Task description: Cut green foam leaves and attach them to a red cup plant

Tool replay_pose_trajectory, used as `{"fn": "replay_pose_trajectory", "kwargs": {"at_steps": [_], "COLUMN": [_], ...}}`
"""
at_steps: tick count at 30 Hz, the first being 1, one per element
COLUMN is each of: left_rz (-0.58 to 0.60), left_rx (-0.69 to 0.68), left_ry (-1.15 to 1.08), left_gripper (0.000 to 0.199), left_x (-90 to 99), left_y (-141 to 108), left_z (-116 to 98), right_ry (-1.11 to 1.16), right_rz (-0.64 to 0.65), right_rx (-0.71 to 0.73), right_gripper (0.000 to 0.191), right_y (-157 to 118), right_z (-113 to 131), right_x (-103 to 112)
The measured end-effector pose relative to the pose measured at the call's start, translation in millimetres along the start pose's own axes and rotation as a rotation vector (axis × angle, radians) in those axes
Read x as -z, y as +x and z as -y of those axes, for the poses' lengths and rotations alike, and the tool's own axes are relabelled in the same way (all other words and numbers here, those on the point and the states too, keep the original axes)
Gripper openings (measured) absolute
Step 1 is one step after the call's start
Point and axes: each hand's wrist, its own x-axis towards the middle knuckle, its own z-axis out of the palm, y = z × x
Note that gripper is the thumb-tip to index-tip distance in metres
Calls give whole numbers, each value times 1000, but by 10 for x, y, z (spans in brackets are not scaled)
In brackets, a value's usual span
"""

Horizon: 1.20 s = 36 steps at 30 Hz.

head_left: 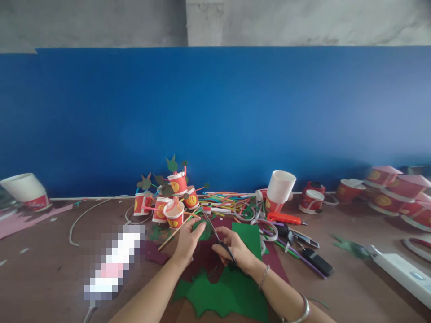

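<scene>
My right hand is closed round the handles of black-handled scissors, whose blades point up and left. Pinched in my left hand is a small green paper piece, close beside the blades. Below the hands lies a large green sheet with a jagged cut edge. Another green sheet and dark red paper extend to the right, partly hidden by my right hand and forearm.
Behind my left hand stand red paper cups with straws and green cutouts. Colourful straws, stacked white cups, an orange cutter, tape rolls and keys with a black fob lie farther right.
</scene>
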Motion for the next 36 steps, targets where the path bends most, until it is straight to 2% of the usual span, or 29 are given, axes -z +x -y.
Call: {"fn": "replay_pose_trajectory", "kwargs": {"at_steps": [24,29,36], "left_rz": [22,65,54], "left_rx": [-8,-24,-8], "left_ry": [5,49,20], "left_gripper": [30,29,29], "left_x": [32,44,36], "left_y": [25,19,11], "left_z": [23,-15,-49], "right_ry": [-21,-5,-39], "right_rz": [-6,6,3], "right_rx": [-18,-29,-25], "right_gripper": [49,50,46], "right_y": [6,4,-7], "right_z": [7,3,55], "right_x": [4,12,8]}}
